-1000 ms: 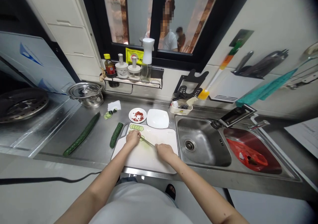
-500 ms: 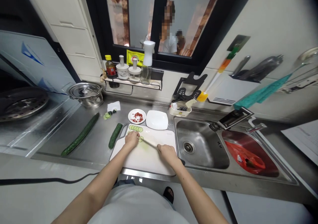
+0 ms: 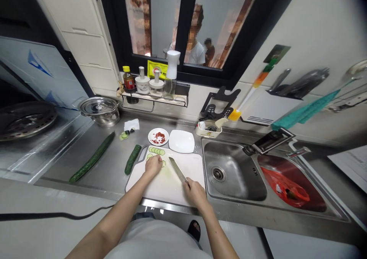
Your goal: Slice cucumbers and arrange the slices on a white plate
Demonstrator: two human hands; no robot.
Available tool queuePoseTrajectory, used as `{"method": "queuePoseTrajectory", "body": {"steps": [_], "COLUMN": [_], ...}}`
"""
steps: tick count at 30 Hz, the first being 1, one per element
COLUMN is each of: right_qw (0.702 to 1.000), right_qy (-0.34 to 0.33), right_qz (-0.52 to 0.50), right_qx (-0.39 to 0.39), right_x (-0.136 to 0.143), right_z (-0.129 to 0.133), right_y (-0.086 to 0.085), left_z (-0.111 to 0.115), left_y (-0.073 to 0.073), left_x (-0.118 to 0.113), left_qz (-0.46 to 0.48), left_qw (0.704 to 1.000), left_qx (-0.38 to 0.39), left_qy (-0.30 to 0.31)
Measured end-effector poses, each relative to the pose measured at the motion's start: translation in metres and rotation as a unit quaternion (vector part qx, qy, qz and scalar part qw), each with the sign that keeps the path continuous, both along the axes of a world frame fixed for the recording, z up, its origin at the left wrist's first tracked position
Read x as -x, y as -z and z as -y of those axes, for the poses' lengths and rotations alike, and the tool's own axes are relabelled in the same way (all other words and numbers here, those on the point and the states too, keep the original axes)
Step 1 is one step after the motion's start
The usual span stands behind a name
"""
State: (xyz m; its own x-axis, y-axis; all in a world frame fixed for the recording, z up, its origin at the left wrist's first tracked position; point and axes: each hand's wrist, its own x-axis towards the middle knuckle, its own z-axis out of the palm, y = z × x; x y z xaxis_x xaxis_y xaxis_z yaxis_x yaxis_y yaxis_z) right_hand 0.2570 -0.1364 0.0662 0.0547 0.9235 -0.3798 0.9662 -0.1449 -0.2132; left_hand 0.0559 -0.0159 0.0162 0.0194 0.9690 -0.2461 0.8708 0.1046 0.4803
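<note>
My right hand [image 3: 195,192] is closed round the handle of a knife [image 3: 178,170], whose blade points up and left over the white cutting board [image 3: 172,192]. My left hand [image 3: 154,166] rests on the board's left part with its fingers curled; what lies under them, if anything, is hidden. A row of cucumber slices [image 3: 156,151] lies along the board's top left, and more slices show beside my left fingers. Left of the board lies a cut cucumber piece [image 3: 132,159]. Behind the board stand a plate with red chopped bits [image 3: 158,137] and a white square plate [image 3: 181,141].
A long cucumber [image 3: 93,157] and a lidded pot [image 3: 100,111] are on the left counter. The sink [image 3: 235,171] is at the right, with a red bag [image 3: 289,190] in its second basin. Seasoning jars [image 3: 156,88] stand on a shelf below the window.
The knife has moved right and away from my left hand, with its blade turned more steeply. My right hand has shifted slightly toward my body.
</note>
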Motion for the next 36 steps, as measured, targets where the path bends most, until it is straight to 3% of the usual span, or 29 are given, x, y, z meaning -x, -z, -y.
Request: {"method": "queuePoseTrajectory", "body": {"steps": [10, 18, 27, 36], "right_qw": [1.000, 1.000, 1.000, 1.000], "right_qy": [-0.005, -0.001, 0.006, 0.001], "right_qz": [-0.002, -0.004, -0.001, 0.011], "right_qx": [-0.003, -0.003, 0.002, 0.025], "right_x": [-0.003, 0.000, 0.001, 0.005], "right_z": [0.002, 0.000, -0.001, -0.006], "right_y": [0.008, 0.008, 0.011, 0.006], "left_z": [0.011, 0.008, 0.004, 0.007], "left_y": [0.010, 0.012, 0.015, 0.008], "left_x": [0.037, 0.068, 0.071, 0.069], "left_qz": [0.076, 0.032, 0.020, -0.006], "left_qw": [0.994, 0.993, 0.993, 0.993], "left_qx": [-0.003, -0.002, -0.005, 0.006], "left_qy": [-0.072, -0.116, -0.116, -0.116]}}
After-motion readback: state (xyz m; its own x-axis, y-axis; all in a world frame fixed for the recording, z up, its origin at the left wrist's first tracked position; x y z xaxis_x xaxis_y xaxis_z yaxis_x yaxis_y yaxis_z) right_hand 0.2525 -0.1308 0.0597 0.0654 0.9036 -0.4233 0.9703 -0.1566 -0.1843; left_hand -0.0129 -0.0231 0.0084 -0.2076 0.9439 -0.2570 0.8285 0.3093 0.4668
